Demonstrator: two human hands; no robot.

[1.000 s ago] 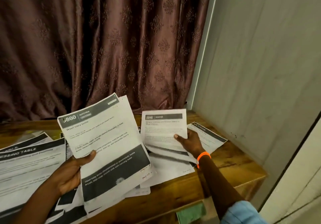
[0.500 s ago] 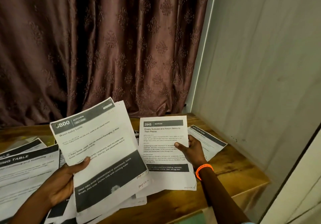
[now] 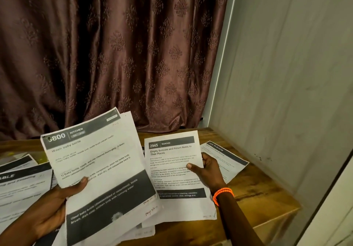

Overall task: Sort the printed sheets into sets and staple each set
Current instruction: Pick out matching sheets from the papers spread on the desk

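The left hand (image 3: 55, 205) grips a small stack of printed sheets, its thumb pressed across the front of the top sheet, the kitchen sheet (image 3: 99, 165), which is tilted up above the wooden table (image 3: 263, 194). Just right of that stack, the right hand (image 3: 208, 171) pinches the edge of the bedroom sheet (image 3: 172, 171), thumb on its face. Another sheet (image 3: 229, 156) lies flat on the table behind that hand, and more sheets (image 3: 21, 184) are spread over the table's left side. A brown curtain (image 3: 114, 54) hangs behind the table.
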